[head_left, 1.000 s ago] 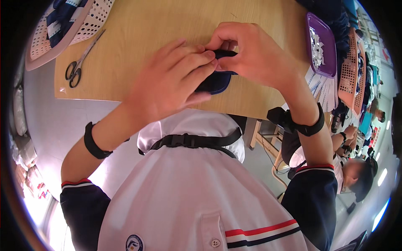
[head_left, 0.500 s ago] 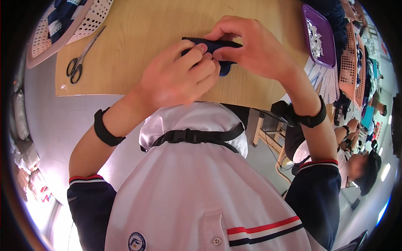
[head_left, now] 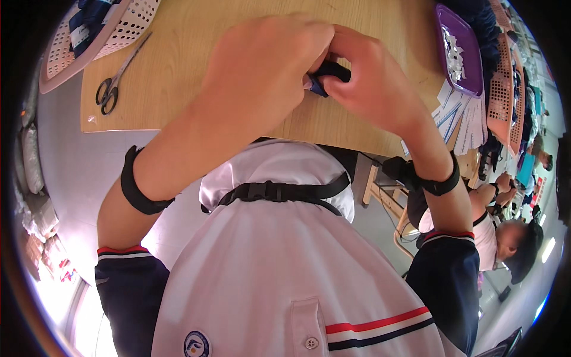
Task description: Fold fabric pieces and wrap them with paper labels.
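Observation:
A small piece of dark navy cloth, rolled or folded, is held above the table between my two hands. My right hand pinches it from the right, thumb below and index finger bent over the top. My left hand is curled over its left side, back of the hand upward, slightly blurred. Most of the left fingers and much of the cloth are hidden behind that hand. A bluer bit of the cloth shows under the left hand's edge.
Scissors with black handles lie at the table's left, beside a pink perforated basket of navy items. At the right are a purple tray of small white pieces, white paper strips and another pink basket. A person sits beyond.
My left hand has swung up and right, now covering much of the cloth. The cloth looks more bunched, with less of it showing. My right hand keeps its pinch, slightly lower and further right.

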A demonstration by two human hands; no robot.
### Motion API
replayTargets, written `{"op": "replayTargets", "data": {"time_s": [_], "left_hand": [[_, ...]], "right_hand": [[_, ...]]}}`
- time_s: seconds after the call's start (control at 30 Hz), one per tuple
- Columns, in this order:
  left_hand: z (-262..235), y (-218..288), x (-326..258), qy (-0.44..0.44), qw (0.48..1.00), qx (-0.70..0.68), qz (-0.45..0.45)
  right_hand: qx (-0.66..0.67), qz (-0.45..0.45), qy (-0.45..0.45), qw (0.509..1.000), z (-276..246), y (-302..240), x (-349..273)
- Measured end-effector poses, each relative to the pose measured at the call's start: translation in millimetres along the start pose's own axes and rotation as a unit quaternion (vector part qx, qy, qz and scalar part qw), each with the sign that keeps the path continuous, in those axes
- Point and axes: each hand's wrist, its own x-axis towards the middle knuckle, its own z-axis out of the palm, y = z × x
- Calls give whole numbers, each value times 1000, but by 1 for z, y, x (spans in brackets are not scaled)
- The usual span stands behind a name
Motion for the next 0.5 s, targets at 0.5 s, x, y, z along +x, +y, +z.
{"op": "replayTargets", "data": {"time_s": [0.5], "left_hand": [[5,5,-40,-41,999,-12,-18]], "right_hand": [[-58,-134,169,975,28,-12,-47]]}}
